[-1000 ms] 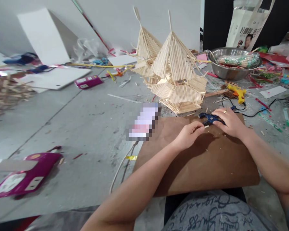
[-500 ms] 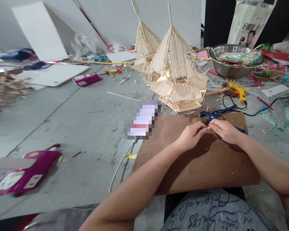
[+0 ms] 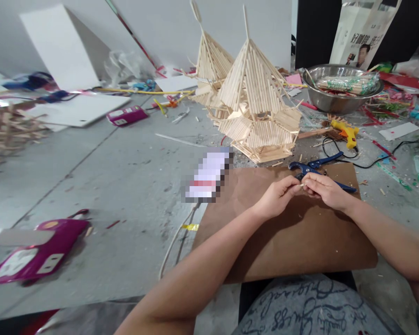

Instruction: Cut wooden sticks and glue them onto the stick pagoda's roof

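Observation:
My left hand (image 3: pixel 277 197) and my right hand (image 3: pixel 324 190) meet fingertip to fingertip over a brown cardboard sheet (image 3: pixel 286 232). Both pinch a short, thin wooden stick piece (image 3: pixel 301 185) between them. Blue-handled cutters (image 3: pixel 316 166) lie on the cardboard just behind my right hand, with nothing holding them. A tall pagoda model of wooden sticks (image 3: pixel 256 107) stands right beyond the cardboard, with a second stick roof (image 3: pixel 209 60) behind it.
A yellow glue gun (image 3: pixel 345 131) with a black cord lies right of the model. A steel bowl (image 3: pixel 340 90) holds stick packs. Magenta boxes (image 3: pixel 38 251) (image 3: pixel 127 115), white boards (image 3: pixel 78 109) and scraps lie on the grey floor. A blurred phone (image 3: pixel 209 174) sits by the cardboard.
My right hand let go of the blue cutters and moved back to meet my left hand at the small stick piece. The cutters now lie free on the cardboard.

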Motion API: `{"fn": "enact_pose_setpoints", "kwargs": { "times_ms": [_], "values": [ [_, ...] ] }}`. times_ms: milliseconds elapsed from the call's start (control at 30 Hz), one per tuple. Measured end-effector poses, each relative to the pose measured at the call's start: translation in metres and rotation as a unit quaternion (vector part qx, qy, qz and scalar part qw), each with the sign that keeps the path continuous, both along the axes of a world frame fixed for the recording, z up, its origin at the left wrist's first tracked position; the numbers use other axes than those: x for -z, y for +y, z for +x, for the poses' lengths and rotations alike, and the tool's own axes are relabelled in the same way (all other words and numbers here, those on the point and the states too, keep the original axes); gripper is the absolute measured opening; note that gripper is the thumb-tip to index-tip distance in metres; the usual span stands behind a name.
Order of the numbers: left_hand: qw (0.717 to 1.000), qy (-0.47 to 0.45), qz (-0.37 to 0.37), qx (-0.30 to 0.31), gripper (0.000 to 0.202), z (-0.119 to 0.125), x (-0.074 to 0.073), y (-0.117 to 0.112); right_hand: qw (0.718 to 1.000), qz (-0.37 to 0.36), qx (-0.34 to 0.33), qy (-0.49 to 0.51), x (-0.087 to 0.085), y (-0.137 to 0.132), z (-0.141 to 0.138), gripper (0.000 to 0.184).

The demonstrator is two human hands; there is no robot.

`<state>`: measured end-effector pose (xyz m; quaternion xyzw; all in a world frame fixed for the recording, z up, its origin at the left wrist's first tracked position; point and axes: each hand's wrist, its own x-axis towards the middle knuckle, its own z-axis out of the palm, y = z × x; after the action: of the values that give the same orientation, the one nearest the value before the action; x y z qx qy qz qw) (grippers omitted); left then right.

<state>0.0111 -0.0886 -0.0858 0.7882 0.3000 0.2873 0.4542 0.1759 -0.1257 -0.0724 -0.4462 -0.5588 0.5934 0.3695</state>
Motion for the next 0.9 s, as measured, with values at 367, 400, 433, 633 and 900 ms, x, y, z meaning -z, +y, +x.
{"fn": "enact_pose_setpoints", "kwargs": {
  "times_ms": [367, 400, 433, 633, 900],
  "values": [
    [0.999, -0.006, -0.015, -0.038, 0.019, -0.006, 0.005, 0.006, 0.983, -0.117, -0.008, 0.140, -0.008, 0.005, 0.016, 0.030],
    [0.998, -0.029, -0.046, -0.046, 0.021, -0.005, 0.005, 0.006, 0.991, -0.092, -0.014, 0.098, -0.007, 0.005, 0.017, 0.032],
    [0.994, -0.055, -0.084, -0.048, 0.022, -0.004, 0.004, 0.006, 0.997, -0.066, -0.025, 0.044, -0.006, 0.005, 0.016, 0.034],
    [0.956, -0.166, -0.242, -0.021, 0.032, -0.002, -0.001, 0.004, 0.978, 0.089, 0.040, -0.184, 0.011, 0.004, 0.007, 0.037],
    [0.961, -0.131, -0.242, -0.021, 0.031, 0.004, -0.007, 0.001, 0.984, 0.118, 0.095, -0.098, 0.000, 0.012, 0.000, 0.029]
  ]
}}
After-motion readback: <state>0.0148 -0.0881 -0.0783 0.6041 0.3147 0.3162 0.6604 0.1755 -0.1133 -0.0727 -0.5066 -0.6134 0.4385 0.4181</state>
